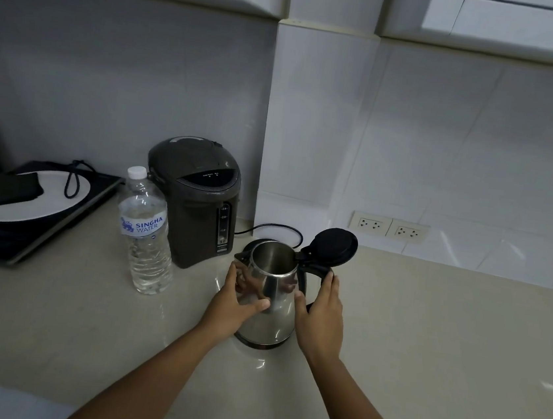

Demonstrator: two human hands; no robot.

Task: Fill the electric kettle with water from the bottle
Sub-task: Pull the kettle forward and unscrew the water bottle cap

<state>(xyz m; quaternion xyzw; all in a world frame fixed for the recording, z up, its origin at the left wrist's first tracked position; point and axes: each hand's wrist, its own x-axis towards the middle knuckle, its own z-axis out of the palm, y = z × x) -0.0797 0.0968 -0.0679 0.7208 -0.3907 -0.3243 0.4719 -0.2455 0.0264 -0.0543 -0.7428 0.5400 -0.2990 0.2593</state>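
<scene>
The kettle [270,298], lid [334,247] open, is held on the counter [426,330] by the left hand [233,302] on its body and the right hand [322,312] at its handle, while the capped bottle [146,232] stands near; water could be spilled if poured fast.

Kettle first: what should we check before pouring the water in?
1. Kettle lid flipped open: ok.
2. Kettle upright on the counter: ok.
3. Kettle steadied, left hand on its body, right hand by the handle: ok.
4. Bottle within reach, standing left of the kettle: ok.
5. Bottle cap off: not ok, it is on.
6. A hand free to lift the bottle: not ok, both are on the kettle.
</scene>
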